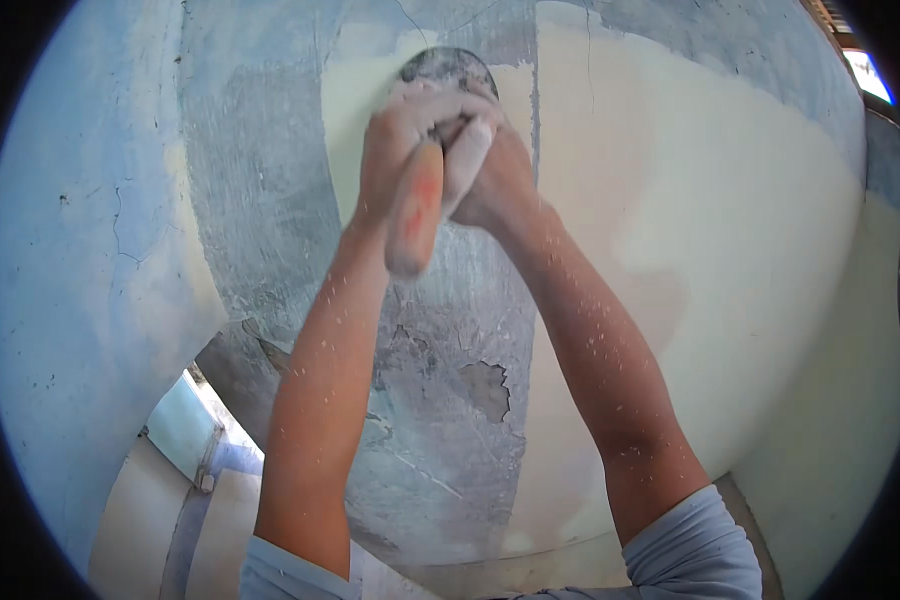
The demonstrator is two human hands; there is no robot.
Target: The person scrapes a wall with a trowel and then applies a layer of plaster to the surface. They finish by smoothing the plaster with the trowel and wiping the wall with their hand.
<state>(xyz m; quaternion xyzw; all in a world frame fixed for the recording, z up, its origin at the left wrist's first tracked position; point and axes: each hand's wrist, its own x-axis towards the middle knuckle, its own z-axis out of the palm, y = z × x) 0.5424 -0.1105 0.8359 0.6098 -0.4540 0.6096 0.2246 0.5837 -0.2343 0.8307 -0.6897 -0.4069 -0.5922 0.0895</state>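
Note:
Both of my hands are raised together high on the wall, closed around a trowel. Its worn wooden handle [415,215] with red marks points down toward me, and its dark, rounded blade [450,65] is against the wall just above my fingers. My left hand [395,135] wraps it from the left. From the right, my right hand [495,175] presses in, overlapping the left; its fingers are partly hidden. White dust coats the fingers, and pale flecks dot both forearms. Around the blade lies a pale cream coating [355,90] on the wall.
Bare grey wall [260,170] lies left of my arms, with a chipped patch [487,390] between them. A broad cream-coated area [730,200] spreads to the right. Faded blue wall [80,270] with cracks is at left. Openings show at lower left and upper right.

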